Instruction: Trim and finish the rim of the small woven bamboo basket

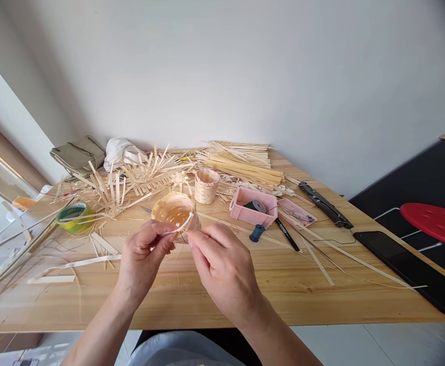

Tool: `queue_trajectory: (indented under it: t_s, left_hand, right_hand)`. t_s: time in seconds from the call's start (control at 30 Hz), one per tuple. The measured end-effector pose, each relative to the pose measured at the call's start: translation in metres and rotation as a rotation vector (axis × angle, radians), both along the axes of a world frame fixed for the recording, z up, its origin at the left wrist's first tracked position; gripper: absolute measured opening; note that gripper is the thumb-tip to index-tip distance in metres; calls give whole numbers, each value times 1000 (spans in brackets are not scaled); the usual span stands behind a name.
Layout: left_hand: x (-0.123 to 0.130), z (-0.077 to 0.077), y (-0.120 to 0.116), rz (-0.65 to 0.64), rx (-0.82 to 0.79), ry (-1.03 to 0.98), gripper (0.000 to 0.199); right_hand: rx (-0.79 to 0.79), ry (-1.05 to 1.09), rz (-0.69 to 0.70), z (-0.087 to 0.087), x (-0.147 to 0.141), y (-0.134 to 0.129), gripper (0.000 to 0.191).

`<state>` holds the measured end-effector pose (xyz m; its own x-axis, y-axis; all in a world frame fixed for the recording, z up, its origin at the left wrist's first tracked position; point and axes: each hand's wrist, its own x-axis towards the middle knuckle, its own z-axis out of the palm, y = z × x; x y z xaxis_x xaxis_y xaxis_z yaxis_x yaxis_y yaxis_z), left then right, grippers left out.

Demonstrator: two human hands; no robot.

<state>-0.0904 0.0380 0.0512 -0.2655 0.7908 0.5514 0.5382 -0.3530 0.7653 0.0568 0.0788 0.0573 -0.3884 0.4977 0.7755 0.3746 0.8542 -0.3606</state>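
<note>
A small round woven bamboo basket [174,209] tilts toward me above the wooden table [283,300], its pale inside facing up. My left hand [144,259] pinches a white bamboo strip [180,223] against the near rim of the basket. My right hand [224,274] comes in from the right, with its fingertips closed at the rim beside the strip. Both hands hide the basket's lower side. A thin dark thread seems to hang below the rim, too fine to trace.
Loose bamboo strips and a spiky woven piece [130,180] lie behind the hands. Nearby stand a woven cylinder [207,185], a pink plastic box [253,206], a blue spool [257,233] and a green tape roll [75,217]. A black phone [409,272] lies at the right edge.
</note>
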Motion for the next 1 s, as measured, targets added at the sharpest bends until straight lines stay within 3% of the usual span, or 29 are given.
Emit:
queue_trajectory:
  t_s: [0.2,0.4,0.53,1.0]
  left_hand:
    - [-1,-1,-1,14,62,150,7]
    - [4,2,-2,198,221,581,11]
    - [8,-4,-2,231,280,772,10]
    - [-5,-12,-4,249,314,931,14]
  right_hand:
    - [38,-21,-4,-1,0,1,26]
    - [-10,30,-5,-6,-1,2,27]
    - [-53,50,-32,-12,-3,3,27]
    - [-149,-10,-32,-12,1,-1,17]
